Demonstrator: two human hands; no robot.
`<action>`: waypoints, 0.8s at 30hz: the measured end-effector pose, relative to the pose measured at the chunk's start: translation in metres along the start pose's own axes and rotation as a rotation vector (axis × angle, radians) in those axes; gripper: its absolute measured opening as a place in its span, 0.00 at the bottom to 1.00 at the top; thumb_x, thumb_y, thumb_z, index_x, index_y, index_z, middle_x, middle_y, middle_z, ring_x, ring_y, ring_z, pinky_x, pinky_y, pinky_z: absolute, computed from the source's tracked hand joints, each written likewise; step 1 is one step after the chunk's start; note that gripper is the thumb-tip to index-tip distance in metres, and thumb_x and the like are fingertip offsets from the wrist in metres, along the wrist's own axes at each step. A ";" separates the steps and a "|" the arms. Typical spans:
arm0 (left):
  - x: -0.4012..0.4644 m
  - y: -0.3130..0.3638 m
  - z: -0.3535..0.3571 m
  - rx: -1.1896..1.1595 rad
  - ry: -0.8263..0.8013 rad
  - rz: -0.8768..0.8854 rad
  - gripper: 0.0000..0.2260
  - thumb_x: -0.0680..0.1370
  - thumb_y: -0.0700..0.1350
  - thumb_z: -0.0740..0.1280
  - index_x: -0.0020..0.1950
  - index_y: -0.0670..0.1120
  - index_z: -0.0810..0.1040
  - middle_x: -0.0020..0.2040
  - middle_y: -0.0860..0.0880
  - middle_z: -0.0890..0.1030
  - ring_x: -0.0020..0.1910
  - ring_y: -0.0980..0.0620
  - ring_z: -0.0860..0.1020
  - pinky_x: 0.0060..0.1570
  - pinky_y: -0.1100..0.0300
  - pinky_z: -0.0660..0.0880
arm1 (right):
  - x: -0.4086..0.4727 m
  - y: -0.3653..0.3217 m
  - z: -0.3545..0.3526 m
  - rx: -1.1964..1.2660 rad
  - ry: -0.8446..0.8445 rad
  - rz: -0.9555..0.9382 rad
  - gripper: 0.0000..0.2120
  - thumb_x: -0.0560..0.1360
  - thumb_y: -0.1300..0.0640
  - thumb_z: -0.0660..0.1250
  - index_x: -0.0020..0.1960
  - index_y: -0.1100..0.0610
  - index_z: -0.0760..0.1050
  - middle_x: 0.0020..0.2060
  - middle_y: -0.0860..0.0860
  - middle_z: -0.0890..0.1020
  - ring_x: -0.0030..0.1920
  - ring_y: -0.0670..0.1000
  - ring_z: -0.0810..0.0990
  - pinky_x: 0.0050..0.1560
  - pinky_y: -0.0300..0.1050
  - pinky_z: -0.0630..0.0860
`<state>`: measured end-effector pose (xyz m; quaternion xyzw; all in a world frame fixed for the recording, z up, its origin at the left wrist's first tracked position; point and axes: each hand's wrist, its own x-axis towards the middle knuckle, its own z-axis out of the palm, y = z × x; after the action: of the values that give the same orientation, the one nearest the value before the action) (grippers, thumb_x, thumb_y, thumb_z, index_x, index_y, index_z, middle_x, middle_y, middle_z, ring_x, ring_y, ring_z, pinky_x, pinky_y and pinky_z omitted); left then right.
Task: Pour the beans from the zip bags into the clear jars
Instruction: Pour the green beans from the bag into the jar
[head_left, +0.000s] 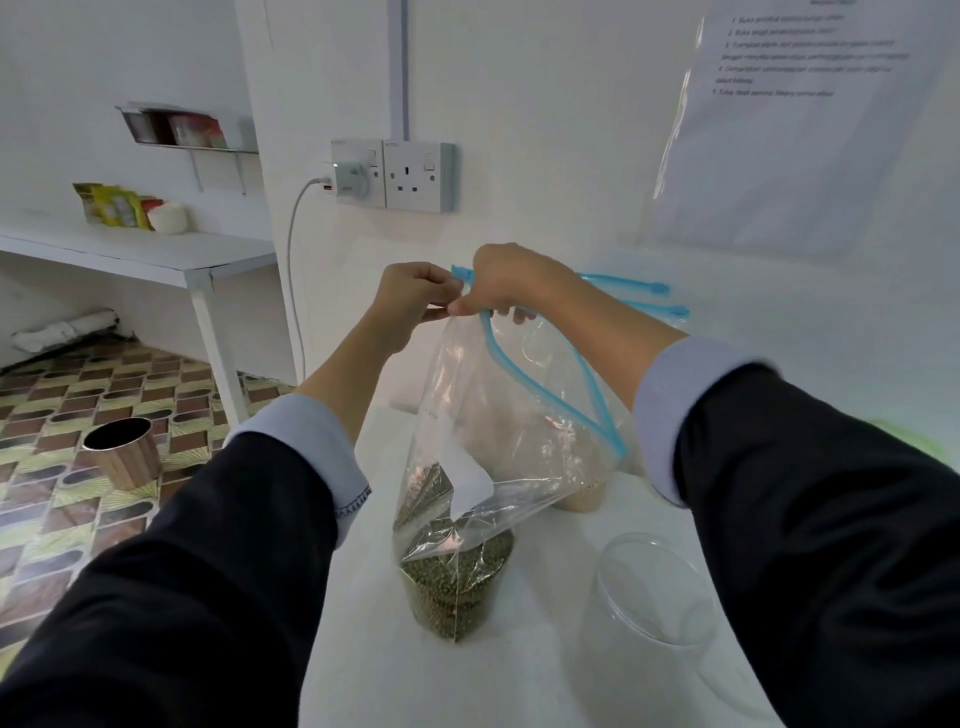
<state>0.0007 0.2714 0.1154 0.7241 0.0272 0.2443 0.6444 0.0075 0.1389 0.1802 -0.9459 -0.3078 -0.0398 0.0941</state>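
A laminated sheet (810, 119) on the wall carries numbered lines of printed text, too blurred to read. A white label patch (470, 480) on the zip bag (498, 431) shows no legible writing.

The zip bag is clear plastic with a blue zip strip (545, 387) along its mouth. It stands upright on the white table (358, 649), and green beans (457, 582) fill its bottom. The left hand (410, 301) pinches the top corner of the bag, fingers closed together on the plastic. The right hand (506, 283) grips the blue strip just beside it, fingers clamped on the strip. The bag's mouth is parted below the hands.

An empty clear jar (654, 592) stands on the table to the right of the bag. A container of pale beans (582, 496) sits behind the bag. More blue zip strips (644, 296) lie farther back, by the wall.
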 end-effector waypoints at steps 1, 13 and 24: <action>-0.001 0.001 0.000 -0.004 -0.004 0.008 0.08 0.73 0.29 0.66 0.38 0.39 0.76 0.37 0.44 0.79 0.31 0.54 0.80 0.37 0.63 0.78 | 0.001 -0.001 0.000 0.018 -0.007 0.014 0.15 0.76 0.48 0.68 0.42 0.58 0.70 0.33 0.50 0.75 0.35 0.51 0.78 0.39 0.42 0.75; -0.042 -0.066 -0.026 0.035 -0.300 -0.178 0.06 0.78 0.40 0.63 0.50 0.43 0.80 0.49 0.45 0.82 0.54 0.44 0.78 0.65 0.45 0.71 | 0.000 -0.009 -0.009 0.499 0.226 0.116 0.06 0.70 0.63 0.71 0.43 0.62 0.75 0.38 0.55 0.81 0.31 0.49 0.77 0.31 0.36 0.72; -0.086 -0.142 -0.043 -0.123 0.024 -0.410 0.11 0.80 0.46 0.64 0.49 0.38 0.79 0.44 0.40 0.74 0.40 0.46 0.72 0.41 0.53 0.73 | -0.009 -0.028 -0.028 0.620 0.384 0.050 0.03 0.71 0.65 0.68 0.38 0.64 0.76 0.37 0.58 0.84 0.39 0.57 0.85 0.47 0.51 0.82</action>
<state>-0.0527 0.3045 -0.0444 0.6599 0.1666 0.1178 0.7231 -0.0168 0.1496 0.2106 -0.8550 -0.2587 -0.1193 0.4333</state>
